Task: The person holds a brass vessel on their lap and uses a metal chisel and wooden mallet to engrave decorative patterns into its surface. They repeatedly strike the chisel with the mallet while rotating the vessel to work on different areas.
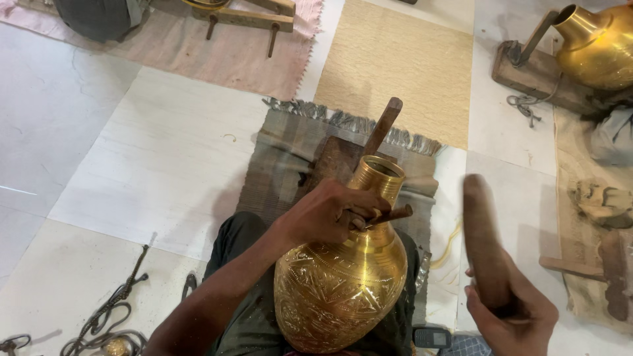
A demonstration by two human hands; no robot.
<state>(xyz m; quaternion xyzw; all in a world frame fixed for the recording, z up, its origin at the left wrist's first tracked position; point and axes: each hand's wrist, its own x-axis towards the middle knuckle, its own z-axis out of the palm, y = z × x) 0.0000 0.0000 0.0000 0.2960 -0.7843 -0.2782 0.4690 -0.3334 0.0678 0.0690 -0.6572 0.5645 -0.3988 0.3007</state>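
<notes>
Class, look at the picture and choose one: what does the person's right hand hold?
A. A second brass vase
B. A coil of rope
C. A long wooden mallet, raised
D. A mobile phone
C: the right hand grips a long brown wooden mallet lifted beside the engraved brass vase, while the left hand presses a thin metal punch to the vase's neck.

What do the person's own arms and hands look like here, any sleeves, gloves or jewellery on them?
Both hands are bare: no gloves. The left hand joins a long, lean forearm that is uncovered all the way to the bottom edge of the picture, with no sleeve, watch or bracelet showing. The right hand shows only to the wrist, also without a sleeve. No ring is visible on either hand, though the fingers are partly hidden.
</notes>
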